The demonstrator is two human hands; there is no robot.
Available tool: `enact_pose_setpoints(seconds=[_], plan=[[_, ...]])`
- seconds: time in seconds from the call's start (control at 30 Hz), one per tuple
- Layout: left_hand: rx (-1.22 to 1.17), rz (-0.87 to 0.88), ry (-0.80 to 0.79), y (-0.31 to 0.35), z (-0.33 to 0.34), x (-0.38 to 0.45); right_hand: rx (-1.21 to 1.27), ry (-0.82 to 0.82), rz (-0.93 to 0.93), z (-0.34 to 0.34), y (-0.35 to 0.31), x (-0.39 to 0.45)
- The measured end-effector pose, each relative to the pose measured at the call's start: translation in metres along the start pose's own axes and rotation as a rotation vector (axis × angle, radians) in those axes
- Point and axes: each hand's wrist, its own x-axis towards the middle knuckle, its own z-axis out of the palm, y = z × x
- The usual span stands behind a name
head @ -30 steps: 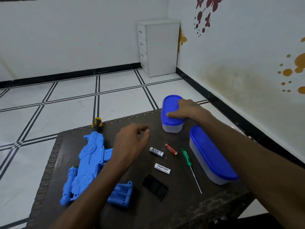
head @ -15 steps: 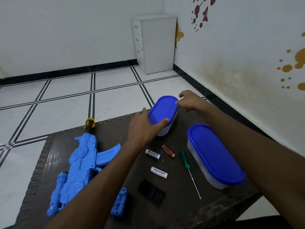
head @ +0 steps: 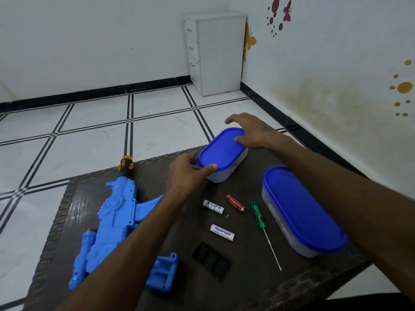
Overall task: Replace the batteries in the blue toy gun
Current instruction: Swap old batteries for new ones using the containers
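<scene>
Left hand (head: 187, 173) grips the near-left end of the small container (head: 224, 154), thumb over the blue lid's rim, other fingers hidden behind the wall. Right hand (head: 251, 131) rests over the lid's far-right end, fingers spread and only lightly curved, thumb on the lid (cannot tell if the fingertips hook the far rim). Container looks tilted, near end lower, close to the desk's far edge. Both forearms reach in from the near side, left one crossing over the blue toy gun (head: 112, 218).

Gun lies flat on the left part of the desk (head: 258, 288), muzzle pointing far, its orange tip at the far edge. Its blue battery holder (head: 165, 273) sits near, beside a black cover (head: 212, 261). Mid-desk: two white batteries (head: 213, 206) (head: 222, 232), one red battery (head: 235, 203), a green-handled screwdriver (head: 258, 217) with its shaft pointing near. Large blue-lidded container (head: 301, 209) lies along the right edge. Open desk space shows between the hands and the batteries, and on the near-right corner.
</scene>
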Motion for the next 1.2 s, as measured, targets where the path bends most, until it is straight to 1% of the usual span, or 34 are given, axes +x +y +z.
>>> enact_pose_setpoints(seconds=[0.07,0.13,0.17,0.2,0.27,0.33,0.37,0.43,0.57,0.63,0.73,0.8,0.93,1.03,1.1,1.2], plan=[[0.007,-0.025,0.012,-0.002,-0.005,0.001,-0.024,-0.212,-0.117,-0.009,-0.012,0.002],[0.023,-0.042,0.037,-0.005,-0.011,0.001,-0.131,-0.459,-0.126,-0.012,-0.025,0.006],[0.017,-0.052,0.052,-0.008,-0.014,0.001,-0.230,-0.544,-0.119,-0.012,-0.030,0.009],[0.008,-0.068,0.056,-0.010,-0.017,-0.001,-0.336,-0.578,-0.125,-0.009,-0.035,0.011],[0.016,-0.078,0.082,-0.014,-0.022,-0.005,-0.487,-0.535,-0.176,-0.006,-0.042,0.014],[0.037,-0.076,0.110,-0.018,-0.026,-0.007,-0.501,-0.468,-0.214,-0.005,-0.043,0.016],[0.043,-0.074,0.116,-0.020,-0.031,-0.009,-0.484,-0.452,-0.203,-0.004,-0.043,0.018],[0.039,-0.080,0.113,-0.021,-0.035,-0.011,-0.450,-0.431,-0.103,-0.003,-0.040,0.017],[0.032,-0.080,0.115,-0.022,-0.044,-0.015,-0.392,-0.337,0.170,-0.005,-0.035,0.013],[0.036,-0.063,0.108,-0.022,-0.043,-0.017,-0.382,-0.325,0.284,-0.008,-0.032,0.012],[0.024,-0.046,0.085,-0.017,-0.035,-0.018,-0.293,-0.336,0.401,-0.005,-0.030,0.008],[0.004,-0.041,0.071,-0.011,-0.027,-0.017,-0.244,-0.321,0.421,-0.001,-0.031,0.006],[0.034,-0.008,0.008,0.002,-0.007,-0.014,-0.209,-0.225,0.433,0.003,-0.031,0.005],[0.037,0.022,-0.054,0.014,0.009,-0.014,-0.108,-0.196,0.500,0.005,-0.031,0.005],[0.049,0.038,-0.063,0.019,0.016,-0.014,-0.088,-0.150,0.530,0.002,-0.030,0.005],[0.232,0.095,-0.020,0.020,0.023,-0.013,-0.187,-0.127,0.470,-0.008,-0.021,0.007]])
